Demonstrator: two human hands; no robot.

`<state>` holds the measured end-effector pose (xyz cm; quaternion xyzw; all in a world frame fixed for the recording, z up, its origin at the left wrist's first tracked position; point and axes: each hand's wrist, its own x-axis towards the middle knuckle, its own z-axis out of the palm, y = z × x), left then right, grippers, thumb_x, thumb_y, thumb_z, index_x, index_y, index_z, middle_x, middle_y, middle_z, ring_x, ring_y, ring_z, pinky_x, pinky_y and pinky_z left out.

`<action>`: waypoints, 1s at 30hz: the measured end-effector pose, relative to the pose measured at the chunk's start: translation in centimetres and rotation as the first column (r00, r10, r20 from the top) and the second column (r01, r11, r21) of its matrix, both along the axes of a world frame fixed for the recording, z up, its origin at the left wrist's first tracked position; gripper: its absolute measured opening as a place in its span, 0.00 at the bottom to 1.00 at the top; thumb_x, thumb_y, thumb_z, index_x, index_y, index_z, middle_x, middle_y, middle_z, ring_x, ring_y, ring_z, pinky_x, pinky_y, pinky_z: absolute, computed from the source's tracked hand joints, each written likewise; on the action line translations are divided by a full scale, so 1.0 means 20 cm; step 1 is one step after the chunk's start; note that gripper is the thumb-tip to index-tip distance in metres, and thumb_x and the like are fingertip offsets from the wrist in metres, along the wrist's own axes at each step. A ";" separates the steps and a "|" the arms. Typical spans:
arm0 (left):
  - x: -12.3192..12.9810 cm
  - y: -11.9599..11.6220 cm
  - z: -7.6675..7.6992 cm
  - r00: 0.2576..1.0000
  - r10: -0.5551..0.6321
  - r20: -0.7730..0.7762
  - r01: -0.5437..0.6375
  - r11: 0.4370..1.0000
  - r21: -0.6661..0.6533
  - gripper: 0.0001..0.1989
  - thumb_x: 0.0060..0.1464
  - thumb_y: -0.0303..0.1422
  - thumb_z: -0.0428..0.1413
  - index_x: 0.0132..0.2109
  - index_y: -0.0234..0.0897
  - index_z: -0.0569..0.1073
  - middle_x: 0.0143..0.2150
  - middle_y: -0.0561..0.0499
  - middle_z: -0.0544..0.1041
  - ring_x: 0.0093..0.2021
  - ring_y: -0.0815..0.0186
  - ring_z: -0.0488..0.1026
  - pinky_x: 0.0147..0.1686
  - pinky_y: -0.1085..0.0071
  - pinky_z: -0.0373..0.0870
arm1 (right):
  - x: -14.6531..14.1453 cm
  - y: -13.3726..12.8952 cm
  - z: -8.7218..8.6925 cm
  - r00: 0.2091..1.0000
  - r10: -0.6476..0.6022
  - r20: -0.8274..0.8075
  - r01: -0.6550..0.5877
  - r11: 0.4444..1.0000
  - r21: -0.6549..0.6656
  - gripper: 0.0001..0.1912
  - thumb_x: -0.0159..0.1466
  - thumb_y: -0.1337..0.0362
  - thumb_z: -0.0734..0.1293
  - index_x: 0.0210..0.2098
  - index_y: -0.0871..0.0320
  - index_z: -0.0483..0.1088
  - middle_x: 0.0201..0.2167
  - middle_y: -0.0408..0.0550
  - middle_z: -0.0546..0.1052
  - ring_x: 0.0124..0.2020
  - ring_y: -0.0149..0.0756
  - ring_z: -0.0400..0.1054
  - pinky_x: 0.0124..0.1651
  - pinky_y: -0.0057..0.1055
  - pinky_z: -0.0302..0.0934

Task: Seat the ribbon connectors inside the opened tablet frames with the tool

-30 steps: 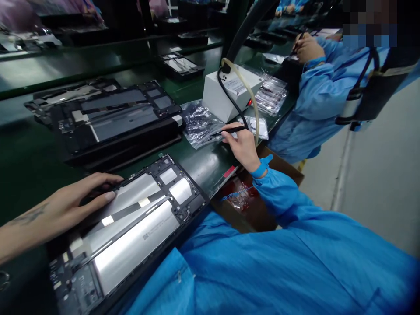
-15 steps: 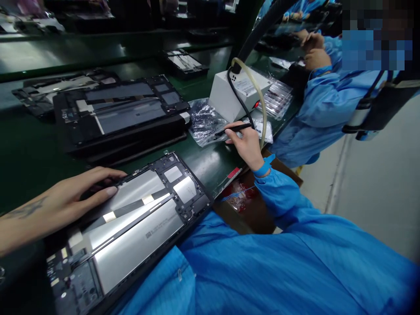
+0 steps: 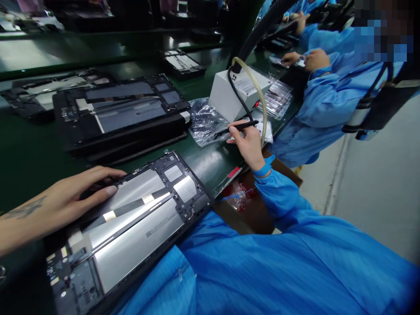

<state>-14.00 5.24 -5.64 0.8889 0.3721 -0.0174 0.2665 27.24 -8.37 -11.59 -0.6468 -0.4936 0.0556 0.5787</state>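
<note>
In front of me lies an opened tablet [image 3: 138, 245], its silver batteries and dark ribbon cables exposed, tilted across the bench edge by my lap. My left hand [image 3: 88, 188] grips its far edge, thumb on top; the other fingers are partly hidden behind the frame. Over the bench to the right, my right hand [image 3: 247, 146] pinches a black pen-shaped tool, seemingly a vacuum pen [image 3: 244, 126]. Its tip points left over a clear plastic bag [image 3: 206, 124]. A thin black tube runs from near the pen up to a white box [image 3: 238, 94] with a red-lit switch.
Beyond the tablet sits a stack of opened tablets [image 3: 127, 113], with another tablet [image 3: 36, 94] at far left and one [image 3: 183, 63] farther back. A beige hose [image 3: 262, 96] arches beside the white box. An open carton [image 3: 252, 210] stands below. A co-worker's blue sleeve [image 3: 331, 96] is at right.
My right hand has shifted slightly right with the pen. The left hand and its tablet stay put. The far-left tablet has slid left, and the co-worker's hands have moved.
</note>
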 end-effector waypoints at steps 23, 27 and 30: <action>0.00 -0.01 0.00 1.000 0.001 0.004 -0.001 1.000 0.005 0.23 0.63 0.50 0.45 0.57 0.48 0.70 0.57 0.57 0.76 0.56 0.60 0.73 0.57 0.69 0.66 | -0.01 0.00 0.01 0.996 0.076 0.045 -0.073 0.995 -0.060 0.20 0.64 0.45 0.69 0.41 0.56 0.76 0.38 0.45 0.77 0.37 0.31 0.74 0.35 0.27 0.77; 0.03 0.01 0.07 0.996 -0.076 -0.054 0.081 0.991 0.104 0.26 0.63 0.51 0.44 0.60 0.47 0.69 0.58 0.56 0.76 0.56 0.58 0.74 0.54 0.66 0.70 | -0.04 -0.04 0.03 0.999 0.050 0.021 -0.050 0.999 0.001 0.19 0.64 0.45 0.69 0.40 0.56 0.77 0.38 0.45 0.78 0.36 0.32 0.74 0.37 0.29 0.78; 0.25 -0.01 0.20 0.970 -0.232 -0.079 0.245 0.916 0.319 0.28 0.61 0.50 0.42 0.60 0.43 0.72 0.56 0.49 0.77 0.52 0.53 0.76 0.49 0.61 0.74 | -0.06 -0.17 0.08 0.998 0.031 -0.055 -0.025 0.994 0.102 0.16 0.65 0.48 0.70 0.40 0.54 0.77 0.39 0.45 0.78 0.37 0.32 0.75 0.39 0.30 0.78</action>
